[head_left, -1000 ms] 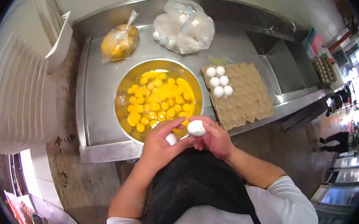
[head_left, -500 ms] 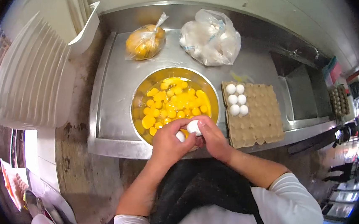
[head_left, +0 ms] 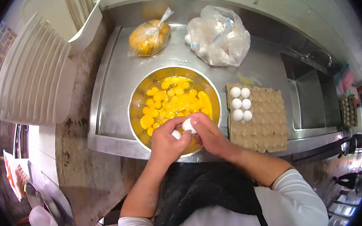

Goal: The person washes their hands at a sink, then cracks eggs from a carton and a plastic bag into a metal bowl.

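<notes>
Over the near rim of a steel bowl (head_left: 131, 97), my two hands are close together. A white egg (head_left: 188, 127) is pinched between the fingers of my left hand (head_left: 167, 142) and my right hand (head_left: 212, 138). A second white egg (head_left: 176, 134) is tucked in the curl of my left hand. Many raw yolks (head_left: 171, 101) in clear whites fill the lower part of the bowl. To the right, a cardboard egg tray (head_left: 260, 126) carries several white eggs (head_left: 241, 104) in its far left cups.
On the steel counter (head_left: 111, 97), a tied bag of yellow-orange contents (head_left: 149, 38) and a clear bag of whitish contents (head_left: 218, 37) stand at the back. A sink (head_left: 307, 96) is on the right. White plastic containers (head_left: 38, 77) are stacked at left.
My hands and the egg between them have moved slightly left over the bowl. The head view has shifted a little. The eggs in the tray are unchanged.
</notes>
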### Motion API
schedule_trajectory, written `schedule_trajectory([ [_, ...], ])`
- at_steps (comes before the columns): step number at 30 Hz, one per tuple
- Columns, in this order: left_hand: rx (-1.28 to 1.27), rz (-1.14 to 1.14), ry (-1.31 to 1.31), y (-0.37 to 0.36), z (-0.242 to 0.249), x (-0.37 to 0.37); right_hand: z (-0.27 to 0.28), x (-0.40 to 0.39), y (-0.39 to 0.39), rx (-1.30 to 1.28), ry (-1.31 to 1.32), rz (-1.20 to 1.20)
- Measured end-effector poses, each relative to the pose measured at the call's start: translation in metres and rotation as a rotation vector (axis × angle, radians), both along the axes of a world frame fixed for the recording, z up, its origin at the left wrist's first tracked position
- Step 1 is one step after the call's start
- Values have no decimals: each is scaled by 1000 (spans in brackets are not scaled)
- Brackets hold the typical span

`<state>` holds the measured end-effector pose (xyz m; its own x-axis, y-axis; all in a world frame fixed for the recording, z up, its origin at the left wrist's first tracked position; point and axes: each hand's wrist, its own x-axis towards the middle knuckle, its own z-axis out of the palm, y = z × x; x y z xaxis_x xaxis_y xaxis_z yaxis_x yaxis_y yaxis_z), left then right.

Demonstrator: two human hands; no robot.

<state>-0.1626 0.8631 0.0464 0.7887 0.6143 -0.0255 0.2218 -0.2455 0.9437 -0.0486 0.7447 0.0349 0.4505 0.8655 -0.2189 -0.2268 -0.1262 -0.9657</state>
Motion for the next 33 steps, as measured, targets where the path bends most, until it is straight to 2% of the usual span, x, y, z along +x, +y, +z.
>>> schedule_trajectory([
  [13, -109, 58, -34, 8, 4, -13, -3, 7, 19, -37, -58, 101],
  [16, -11, 21, -34, 16, 2, -20, 4, 15, 22, -30, -208, 181],
  [18, 55, 23, 23, 19, 10, -22, 8, 21, 24, -24, -599, 230],
  [19, 121, 22, 84, 20, 13, -24, 18, 24, 24, -25, -602, 234],
  [21, 140, 62, 82, 26, 9, -30, 42, 29, 23, -93, -850, 174],
  [22, 161, 97, 82, 28, 7, -31, 38, 33, 23, -94, -853, 177],
  [23, 159, 99, 78, 29, 4, -31, 30, 39, 22, -85, -735, 122],
  [24, 1, 154, -50, 29, 2, -31, 24, 43, 22, -77, -616, 67],
  [25, -156, 207, -179, 29, 2, -30, 21, 45, 22, -77, -620, 67],
  [27, -255, 173, -192, 24, 4, -29, 20, 47, 18, -131, 98, 95],
  [28, -157, 171, -204, 15, 1, -24, 20, 42, 17, -175, 223, 124],
  [29, -60, 168, -219, 10, 0, -20, 20, 36, 15, -173, 208, 114],
  [30, 141, 109, -82, 7, 10, -18, 19, 29, 14, -128, 388, 136],
  [31, 232, 49, -45, 5, 14, -13, 19, 27, 12, -78, 567, 158],
  [33, 377, -37, -75, 6, 14, -7, 17, 30, 11, -94, 518, 174],
])
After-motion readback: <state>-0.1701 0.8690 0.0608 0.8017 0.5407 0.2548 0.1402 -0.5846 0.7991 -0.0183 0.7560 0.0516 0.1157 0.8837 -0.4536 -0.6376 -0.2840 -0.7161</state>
